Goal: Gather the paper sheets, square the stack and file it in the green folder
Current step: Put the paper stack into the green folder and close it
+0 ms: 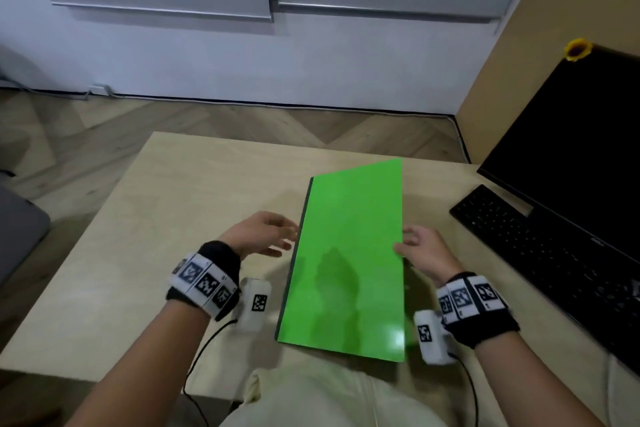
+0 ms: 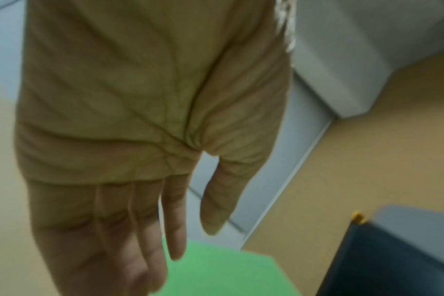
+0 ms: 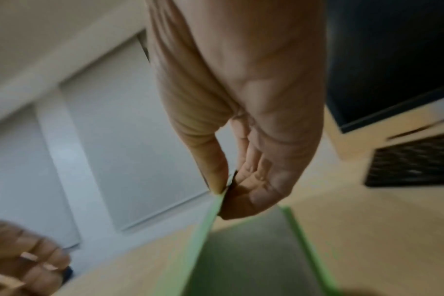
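Note:
The green folder (image 1: pixel 349 253) lies on the light wooden table (image 1: pixel 173 201), spine to the left. My right hand (image 1: pixel 412 243) pinches the right edge of its front cover between thumb and fingers. In the right wrist view my right hand (image 3: pixel 226 192) holds that cover (image 3: pixel 203 240) raised a little, and a grey, shadowed surface (image 3: pixel 254 250) shows beneath it; whether it is paper I cannot tell. My left hand (image 1: pixel 273 236) hovers open just left of the spine, fingers straight in the left wrist view (image 2: pixel 193 243), above the folder (image 2: pixel 216 276). No loose sheets are visible.
A black keyboard (image 1: pixel 540 253) and a dark monitor (image 1: pixel 581 149) with a small sunflower (image 1: pixel 576 49) on its corner stand at the right of the table. Bare tabletop lies to the left of the folder. Floor and a white wall are beyond the far edge.

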Demonstrator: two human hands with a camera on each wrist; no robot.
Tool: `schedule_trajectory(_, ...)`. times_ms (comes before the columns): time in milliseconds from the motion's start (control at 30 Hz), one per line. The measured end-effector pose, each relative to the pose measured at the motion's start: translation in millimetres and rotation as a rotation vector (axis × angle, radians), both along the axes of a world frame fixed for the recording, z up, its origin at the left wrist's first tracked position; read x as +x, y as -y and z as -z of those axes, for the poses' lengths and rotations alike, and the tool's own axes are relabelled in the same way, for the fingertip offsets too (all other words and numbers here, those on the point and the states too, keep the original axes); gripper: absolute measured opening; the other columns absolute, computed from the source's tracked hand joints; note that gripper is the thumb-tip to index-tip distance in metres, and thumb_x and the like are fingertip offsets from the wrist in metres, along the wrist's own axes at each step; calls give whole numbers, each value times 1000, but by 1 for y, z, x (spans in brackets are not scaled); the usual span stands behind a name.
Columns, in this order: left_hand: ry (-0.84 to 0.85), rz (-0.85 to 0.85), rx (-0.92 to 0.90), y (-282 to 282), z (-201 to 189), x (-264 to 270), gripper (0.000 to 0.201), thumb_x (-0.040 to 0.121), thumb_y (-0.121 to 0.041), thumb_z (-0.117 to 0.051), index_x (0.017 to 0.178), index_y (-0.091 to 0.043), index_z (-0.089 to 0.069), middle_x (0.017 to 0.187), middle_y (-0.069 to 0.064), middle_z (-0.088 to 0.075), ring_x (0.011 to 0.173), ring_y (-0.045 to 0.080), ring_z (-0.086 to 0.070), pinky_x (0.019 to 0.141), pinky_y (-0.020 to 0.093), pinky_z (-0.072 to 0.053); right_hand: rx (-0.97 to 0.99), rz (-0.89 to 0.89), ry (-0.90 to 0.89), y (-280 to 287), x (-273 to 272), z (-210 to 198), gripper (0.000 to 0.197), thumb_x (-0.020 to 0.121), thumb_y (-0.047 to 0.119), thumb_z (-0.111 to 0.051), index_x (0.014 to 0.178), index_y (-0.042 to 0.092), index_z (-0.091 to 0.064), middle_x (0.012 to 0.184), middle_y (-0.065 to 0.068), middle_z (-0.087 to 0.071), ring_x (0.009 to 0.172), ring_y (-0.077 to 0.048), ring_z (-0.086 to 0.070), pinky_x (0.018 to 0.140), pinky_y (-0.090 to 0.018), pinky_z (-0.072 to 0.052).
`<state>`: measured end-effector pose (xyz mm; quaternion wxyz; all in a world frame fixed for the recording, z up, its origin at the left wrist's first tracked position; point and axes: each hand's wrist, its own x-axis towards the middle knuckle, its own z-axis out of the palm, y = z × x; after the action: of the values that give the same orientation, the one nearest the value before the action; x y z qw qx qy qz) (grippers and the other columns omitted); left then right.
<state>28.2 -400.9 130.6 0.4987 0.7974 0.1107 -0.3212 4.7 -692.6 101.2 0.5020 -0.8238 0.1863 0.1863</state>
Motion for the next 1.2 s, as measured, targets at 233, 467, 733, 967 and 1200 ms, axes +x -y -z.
schedule_trajectory(233,-192,33,307,48,78,8,59,93,-27,-58,140,4,-39,144,20,-47,130,35,-48,103,40,-45,-45,135,-227,19,-14,71,25,80,10,-58,104,10,-67,99,-10,-69,97,-29,-65,92,-42,-53)
schedule_trajectory(467,-163,-62,320,62,109,8,55,91,-21,-58,135,8,-42,124,22,-55,112,33,-55,90,34,-48,-180,201,-367,17,-27,105,59,82,29,-59,127,-7,-48,128,-23,-56,115,-38,-56,95,-46,-49)
schedule_trajectory(733,-128,-169,273,14,120,9,12,87,-10,-58,86,1,-56,93,17,-59,83,28,-57,76,33,-49,-126,203,-433,-24,-3,94,55,83,13,-57,132,-8,-43,135,-25,-50,121,-41,-51,99,-45,-47)
schedule_trajectory(967,-107,-190,350,-47,112,37,19,90,-12,-57,100,5,-57,92,17,-57,84,29,-55,74,32,-46,-49,134,-385,-87,36,86,48,81,14,-61,124,-7,-55,126,-23,-59,114,-38,-58,95,-41,-51)
schedule_trajectory(1200,-125,-129,355,-69,107,62,16,94,-15,-54,97,0,-49,102,15,-52,92,27,-50,80,30,-42,-58,167,-374,-107,60,85,45,83,11,-58,123,-9,-52,122,-24,-59,102,-36,-56,93,-42,-51)
